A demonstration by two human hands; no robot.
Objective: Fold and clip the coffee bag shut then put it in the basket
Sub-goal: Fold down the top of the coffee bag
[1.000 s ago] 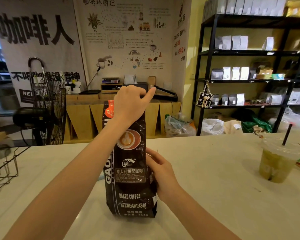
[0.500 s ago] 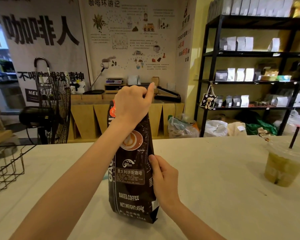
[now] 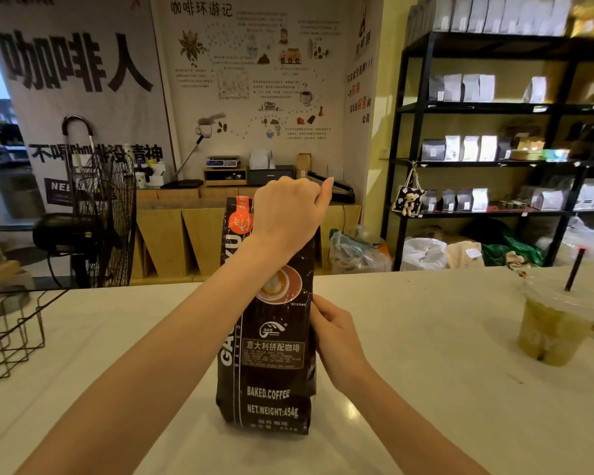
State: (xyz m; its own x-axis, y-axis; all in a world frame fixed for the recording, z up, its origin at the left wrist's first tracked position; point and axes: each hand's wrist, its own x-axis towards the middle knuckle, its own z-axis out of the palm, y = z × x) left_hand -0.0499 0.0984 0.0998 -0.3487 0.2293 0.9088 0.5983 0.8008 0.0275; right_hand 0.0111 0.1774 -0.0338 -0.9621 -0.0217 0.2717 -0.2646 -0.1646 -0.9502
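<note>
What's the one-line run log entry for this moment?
coffee bag: upright on counter | left hand: gripping top | right hand: steadying side | wire basket: left, apart

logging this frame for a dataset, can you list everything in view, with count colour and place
coffee bag: one, dark brown with orange top, upright at counter centre
wire basket: one, black, counter's left edge
iced drink cup: one, clear with greenish drink and dark straw, counter right
counter: one, white, foreground
floor fan: one, black, behind counter left
shelf unit: one, black, right wall, holding many pale and grey bags
left hand: over the bag's top
right hand: on the bag's right edge
</note>
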